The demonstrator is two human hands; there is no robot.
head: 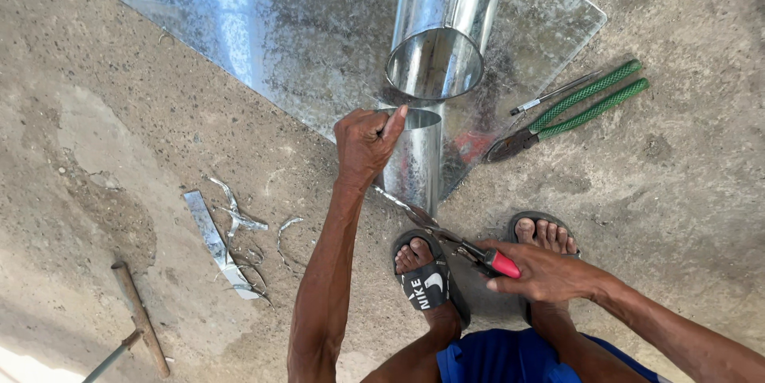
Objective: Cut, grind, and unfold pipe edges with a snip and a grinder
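Observation:
My left hand (365,144) grips the top rim of a small upright galvanized metal tube (416,164) that stands on the ground. My right hand (542,273) is closed on the red handles of tin snips (446,235), whose blades point up-left at the tube's lower edge. A wider galvanized pipe (443,28) lies just behind the small tube, its open mouth facing me. Both rest on a flat galvanized sheet (263,24). My feet in dark sandals (426,279) are planted just below the tube.
Green-handled snips (574,108) and a thin pen-like tool (550,96) lie to the right on the sheet's edge. Metal offcuts and curled strips (231,239) lie on the concrete at the left. A wooden-handled hammer (139,319) lies at the lower left.

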